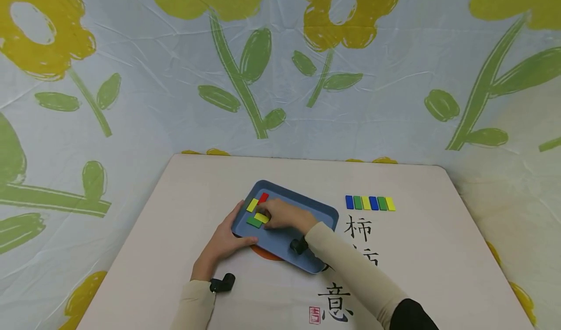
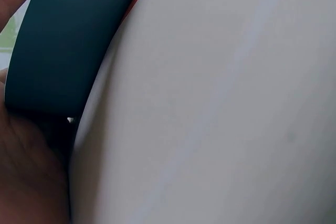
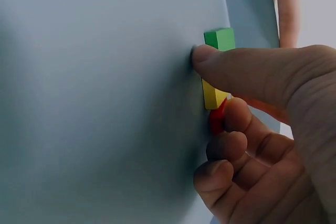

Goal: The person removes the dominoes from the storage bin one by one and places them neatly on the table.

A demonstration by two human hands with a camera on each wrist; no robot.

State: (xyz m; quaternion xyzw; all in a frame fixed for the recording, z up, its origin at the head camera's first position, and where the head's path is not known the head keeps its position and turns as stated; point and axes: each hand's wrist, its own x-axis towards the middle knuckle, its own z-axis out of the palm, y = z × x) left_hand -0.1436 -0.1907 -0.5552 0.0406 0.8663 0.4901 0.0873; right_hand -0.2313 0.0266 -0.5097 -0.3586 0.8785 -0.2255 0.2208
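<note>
A blue tray (image 1: 289, 247) lies tilted across the table, small coloured blocks at its left end. My left hand (image 1: 225, 242) grips the tray's left corner, thumb along the near rim and fingers along the left side. In the left wrist view the tray's wall (image 2: 58, 45) stands close to the palm. My right hand (image 1: 285, 214) reaches into the tray and pinches a yellow block (image 3: 214, 96) between thumb and fingers. A green block (image 3: 220, 39) is beside it, with a red block (image 1: 263, 198) and another yellow block (image 1: 252, 205) farther back.
On the table (image 1: 416, 252), right of the tray, a row of blue, green and yellow blocks (image 1: 370, 203) lies side by side. Black characters (image 1: 335, 301) and a red seal mark (image 1: 314, 315) are printed on the surface. An orange shape (image 1: 265, 253) shows under the tray's near edge.
</note>
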